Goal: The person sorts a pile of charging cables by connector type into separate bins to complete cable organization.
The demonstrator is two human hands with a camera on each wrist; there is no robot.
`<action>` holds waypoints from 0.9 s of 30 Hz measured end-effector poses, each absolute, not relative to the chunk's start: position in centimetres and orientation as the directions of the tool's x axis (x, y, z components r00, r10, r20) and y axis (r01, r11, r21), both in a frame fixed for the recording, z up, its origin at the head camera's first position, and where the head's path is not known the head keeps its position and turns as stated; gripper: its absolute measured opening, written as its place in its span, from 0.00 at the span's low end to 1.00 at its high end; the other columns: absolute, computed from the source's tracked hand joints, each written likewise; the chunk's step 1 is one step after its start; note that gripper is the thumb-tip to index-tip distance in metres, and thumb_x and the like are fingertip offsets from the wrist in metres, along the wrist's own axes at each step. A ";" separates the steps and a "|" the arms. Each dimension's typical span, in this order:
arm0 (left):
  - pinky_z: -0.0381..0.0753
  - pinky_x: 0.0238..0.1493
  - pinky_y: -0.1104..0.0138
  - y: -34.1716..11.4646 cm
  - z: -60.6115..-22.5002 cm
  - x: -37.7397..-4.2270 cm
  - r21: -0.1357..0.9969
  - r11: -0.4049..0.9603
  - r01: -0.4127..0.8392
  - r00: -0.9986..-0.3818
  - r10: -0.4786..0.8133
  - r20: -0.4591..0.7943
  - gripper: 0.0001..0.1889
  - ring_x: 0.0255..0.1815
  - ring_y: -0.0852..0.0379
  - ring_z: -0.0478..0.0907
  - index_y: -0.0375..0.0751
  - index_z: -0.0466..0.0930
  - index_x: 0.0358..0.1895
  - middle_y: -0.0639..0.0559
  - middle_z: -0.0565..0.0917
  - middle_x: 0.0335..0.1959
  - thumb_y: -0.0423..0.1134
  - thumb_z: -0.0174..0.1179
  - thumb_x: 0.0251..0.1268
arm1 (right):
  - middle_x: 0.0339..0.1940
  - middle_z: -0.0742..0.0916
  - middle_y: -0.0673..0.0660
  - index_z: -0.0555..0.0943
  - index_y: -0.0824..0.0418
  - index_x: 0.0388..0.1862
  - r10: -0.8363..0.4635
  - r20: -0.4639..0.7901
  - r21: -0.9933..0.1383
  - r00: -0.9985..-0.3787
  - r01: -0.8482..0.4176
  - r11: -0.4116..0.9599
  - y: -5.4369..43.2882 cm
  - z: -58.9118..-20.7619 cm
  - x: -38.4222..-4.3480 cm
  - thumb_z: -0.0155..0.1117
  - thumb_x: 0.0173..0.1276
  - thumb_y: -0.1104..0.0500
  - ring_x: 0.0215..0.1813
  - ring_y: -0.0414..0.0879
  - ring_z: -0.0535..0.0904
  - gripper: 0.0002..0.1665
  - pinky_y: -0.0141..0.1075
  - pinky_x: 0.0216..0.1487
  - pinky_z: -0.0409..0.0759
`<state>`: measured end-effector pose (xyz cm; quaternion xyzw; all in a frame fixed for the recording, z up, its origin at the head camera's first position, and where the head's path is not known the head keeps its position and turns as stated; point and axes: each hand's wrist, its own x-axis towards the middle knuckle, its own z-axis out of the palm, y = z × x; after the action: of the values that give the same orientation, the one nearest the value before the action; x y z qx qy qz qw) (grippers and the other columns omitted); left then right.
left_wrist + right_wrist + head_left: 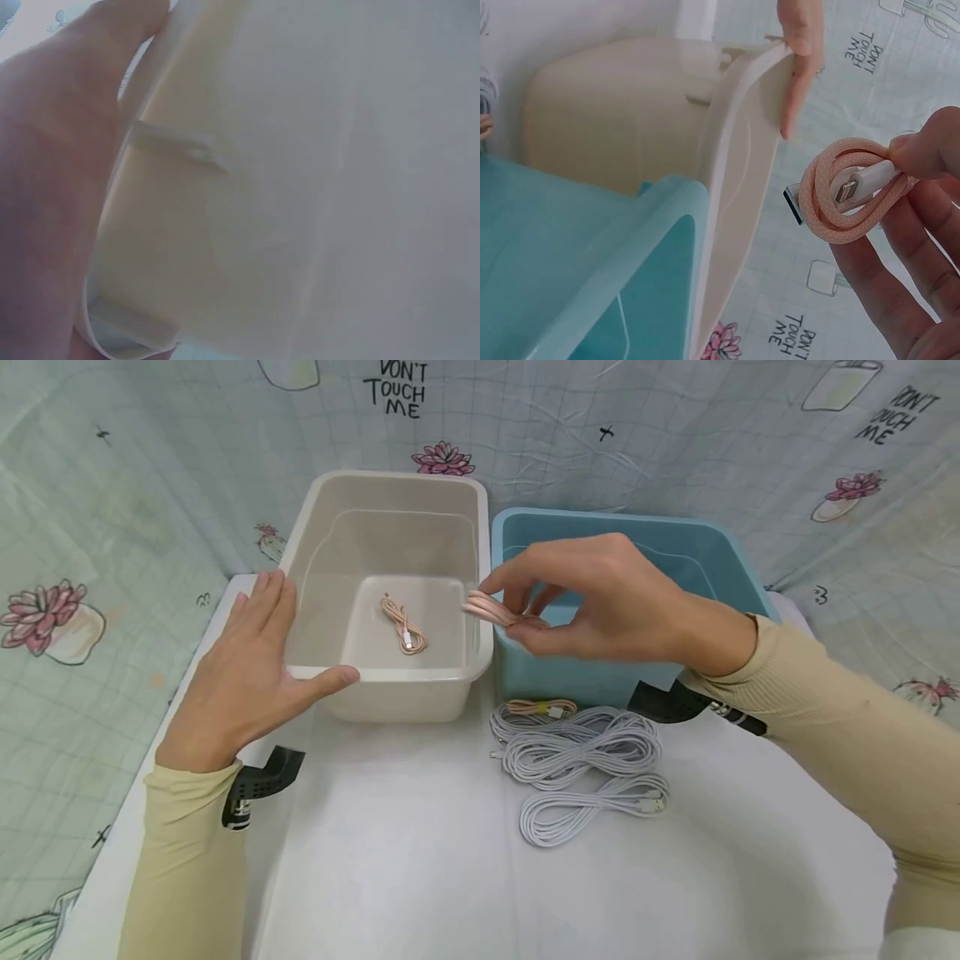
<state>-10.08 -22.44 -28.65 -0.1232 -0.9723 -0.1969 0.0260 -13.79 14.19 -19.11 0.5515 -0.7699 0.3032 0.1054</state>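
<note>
My right hand [600,602] pinches a coiled pink charging cable [491,608] between thumb and fingers, at the right rim of the beige bin [390,693]. In the right wrist view the looped pink cable shows a white plug [866,184] in its middle. My left hand [251,668] rests on the beige bin's front left corner, fingers along the left rim and thumb over the front rim. Inside that bin, on its floor, lies another bundled pink cable [403,625] with a white connector.
A blue bin [585,672] stands right of the beige one, partly hidden behind my right hand. In front of it on the white table [405,852] lie several coiled grey-white cables [581,747] and a small pink cable [525,706]. A patterned cloth [540,435] hangs behind.
</note>
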 end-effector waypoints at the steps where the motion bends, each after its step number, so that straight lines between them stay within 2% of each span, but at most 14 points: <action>1: 0.35 0.90 0.51 -22.5 -28.6 -10.1 0.379 0.891 0.248 -0.969 0.230 0.092 0.64 0.90 0.43 0.34 0.37 0.37 0.84 0.44 0.36 0.87 0.70 0.65 0.60 | 0.39 0.91 0.49 0.87 0.61 0.47 -0.786 0.492 -0.349 -0.374 -0.912 0.215 14.2 -19.1 -13.9 0.74 0.61 0.67 0.36 0.34 0.83 0.15 0.22 0.45 0.87; 5: 0.35 0.90 0.50 -22.5 -28.7 -10.1 0.398 0.887 0.235 -0.972 0.225 0.073 0.61 0.90 0.47 0.31 0.39 0.36 0.84 0.47 0.34 0.87 0.70 0.62 0.63 | 0.41 0.91 0.49 0.87 0.61 0.49 -0.788 0.476 -0.359 -0.391 -0.904 0.232 14.0 -19.0 -14.5 0.73 0.62 0.67 0.37 0.34 0.84 0.16 0.23 0.45 0.87; 8: 0.34 0.90 0.51 -22.5 -28.8 -10.0 0.401 0.885 0.234 -0.972 0.219 0.085 0.60 0.90 0.46 0.32 0.40 0.35 0.85 0.48 0.34 0.87 0.70 0.61 0.65 | 0.38 0.91 0.49 0.88 0.61 0.50 -0.784 0.472 -0.366 -0.403 -0.899 0.242 13.8 -19.0 -14.8 0.73 0.64 0.66 0.38 0.34 0.84 0.15 0.23 0.44 0.87; 15: 0.32 0.90 0.47 -23.2 -28.6 -9.9 0.361 0.903 0.233 -0.972 0.203 0.119 0.59 0.89 0.37 0.33 0.35 0.39 0.84 0.38 0.41 0.87 0.70 0.58 0.67 | 0.35 0.90 0.49 0.88 0.60 0.52 -0.777 0.455 -0.375 -0.435 -0.885 0.277 13.0 -18.8 -15.8 0.73 0.65 0.62 0.38 0.33 0.84 0.15 0.24 0.43 0.88; 22: 0.29 0.90 0.49 -23.1 -28.6 -9.9 0.354 0.910 0.216 -0.976 0.200 0.082 0.59 0.89 0.40 0.30 0.34 0.34 0.84 0.41 0.35 0.87 0.72 0.54 0.69 | 0.35 0.90 0.50 0.87 0.59 0.54 -0.773 0.434 -0.379 -0.462 -0.872 0.309 12.2 -18.5 -16.7 0.73 0.66 0.61 0.40 0.34 0.84 0.17 0.28 0.45 0.90; 27: 0.29 0.90 0.49 -22.8 -28.6 -10.0 0.353 0.908 0.224 -0.975 0.208 0.085 0.59 0.89 0.40 0.31 0.35 0.33 0.84 0.41 0.35 0.87 0.72 0.54 0.69 | 0.37 0.90 0.50 0.86 0.57 0.55 -0.768 0.404 -0.381 -0.496 -0.855 0.352 11.6 -18.5 -17.2 0.73 0.67 0.59 0.41 0.34 0.84 0.18 0.30 0.45 0.90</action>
<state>-9.97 -22.79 -28.55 -0.1106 -0.9766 -0.1832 0.0225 -17.24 11.65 -18.51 0.4958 -0.8185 0.2797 0.0773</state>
